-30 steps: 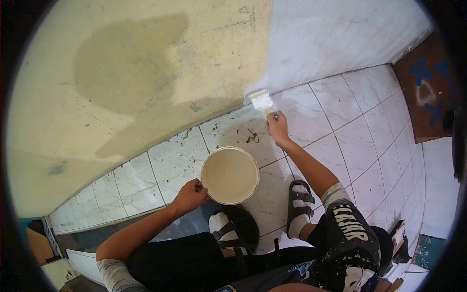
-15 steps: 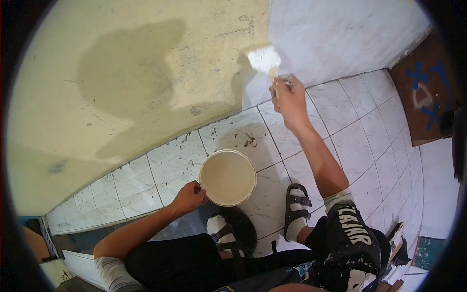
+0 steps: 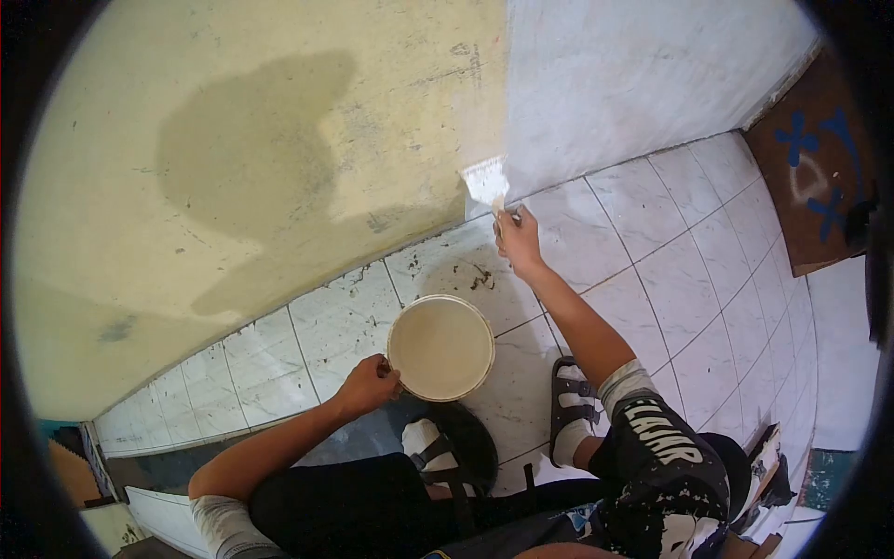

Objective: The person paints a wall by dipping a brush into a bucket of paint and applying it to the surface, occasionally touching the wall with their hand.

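My right hand (image 3: pixel 518 237) is closed round the handle of a paintbrush (image 3: pixel 487 183) whose wide bristles are loaded with white. The bristles are at the low part of the wall, near the border between the yellow surface (image 3: pixel 391 112) and the white-painted surface (image 3: pixel 633 84). With closed fingers, my left hand (image 3: pixel 369 384) grips the rim of a round bucket (image 3: pixel 440 347). Pale, cream-white paint shows inside it. Beneath my left hand, the bucket's handle cannot be made out.
White floor tiles (image 3: pixel 643 270) run along the wall, with dark flakes (image 3: pixel 477 278) near its foot. My sandalled feet (image 3: pixel 574 410) stand close to the bucket. A brown board (image 3: pixel 819 168) with blue marks stands at the right. A dark round shape (image 3: pixel 475 447) lies below the bucket.
My right hand and the paintbrush have moved down along the wall and slightly left, toward the floor. My left hand stays at the bucket, which sits slightly lower and farther right in view.
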